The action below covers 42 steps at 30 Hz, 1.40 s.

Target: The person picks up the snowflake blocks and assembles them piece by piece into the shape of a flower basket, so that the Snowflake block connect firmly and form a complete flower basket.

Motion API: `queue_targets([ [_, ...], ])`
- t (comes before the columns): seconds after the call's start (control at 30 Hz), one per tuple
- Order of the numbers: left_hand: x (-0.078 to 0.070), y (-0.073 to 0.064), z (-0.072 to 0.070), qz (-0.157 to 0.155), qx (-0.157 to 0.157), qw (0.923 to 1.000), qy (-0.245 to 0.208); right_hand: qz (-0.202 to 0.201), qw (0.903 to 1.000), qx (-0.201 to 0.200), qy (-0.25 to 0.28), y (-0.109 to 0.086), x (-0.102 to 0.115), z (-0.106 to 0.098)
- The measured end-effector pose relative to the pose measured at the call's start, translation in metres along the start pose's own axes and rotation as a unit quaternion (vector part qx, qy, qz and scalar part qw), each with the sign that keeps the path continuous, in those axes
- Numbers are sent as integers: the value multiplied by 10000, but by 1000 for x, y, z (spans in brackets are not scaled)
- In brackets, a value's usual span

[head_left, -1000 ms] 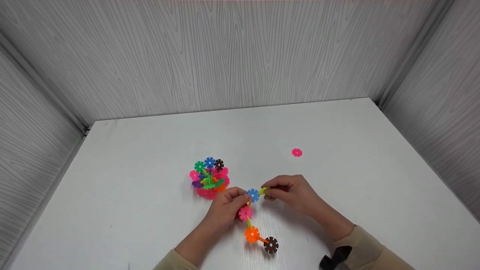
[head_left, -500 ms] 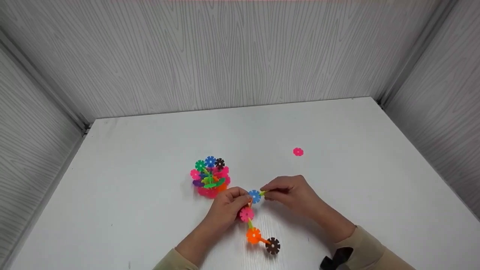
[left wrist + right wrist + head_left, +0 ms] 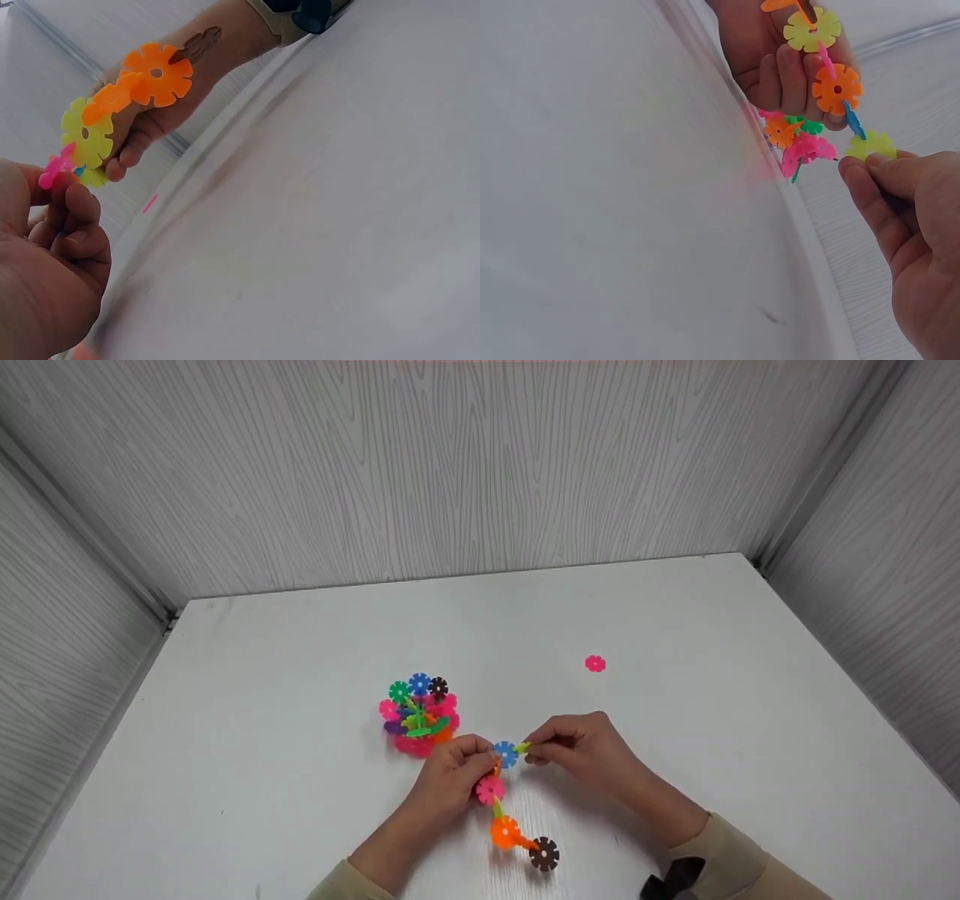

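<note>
Chain (image 3: pixel 504 795) lowered slightly, both hands gripping

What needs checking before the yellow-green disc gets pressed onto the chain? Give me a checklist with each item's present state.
1. Left hand holds the chain near the blue disc: ok.
2. Right hand pinches the yellow-green disc: ok, firm grip at its edge.
3. Yellow-green disc meets the blue disc: ok, they touch edge to edge in the head view.
4. Slots lined up and seated: cannot tell, fingers hide the joint.
5. Rest of the chain intact: ok, pink, orange and brown discs are linked.
6. Spare pieces at hand: ok, loose pink disc and cluster lie on the table.
</note>
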State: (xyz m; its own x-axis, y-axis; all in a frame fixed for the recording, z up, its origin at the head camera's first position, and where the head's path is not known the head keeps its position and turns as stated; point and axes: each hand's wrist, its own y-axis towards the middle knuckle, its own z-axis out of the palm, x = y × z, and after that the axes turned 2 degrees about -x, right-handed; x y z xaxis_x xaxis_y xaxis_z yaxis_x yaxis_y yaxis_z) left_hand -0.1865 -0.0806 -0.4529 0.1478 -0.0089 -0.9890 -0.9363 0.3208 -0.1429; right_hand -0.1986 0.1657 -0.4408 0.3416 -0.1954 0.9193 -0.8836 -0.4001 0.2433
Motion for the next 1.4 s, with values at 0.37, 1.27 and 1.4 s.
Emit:
queue_targets([
  [0.37, -2, -2, 1, 3, 86, 9999, -70, -25, 9998, 158, 99, 1, -1, 0],
  [1.27, 2, 3, -1, -190, -37, 9996, -227, 1365, 9688, -1498, -1428, 34, -39, -109],
  [1.4, 2, 1, -1, -259, -17, 9992, -288, 1803, 9639, -1337, -1434, 41, -50, -117],
])
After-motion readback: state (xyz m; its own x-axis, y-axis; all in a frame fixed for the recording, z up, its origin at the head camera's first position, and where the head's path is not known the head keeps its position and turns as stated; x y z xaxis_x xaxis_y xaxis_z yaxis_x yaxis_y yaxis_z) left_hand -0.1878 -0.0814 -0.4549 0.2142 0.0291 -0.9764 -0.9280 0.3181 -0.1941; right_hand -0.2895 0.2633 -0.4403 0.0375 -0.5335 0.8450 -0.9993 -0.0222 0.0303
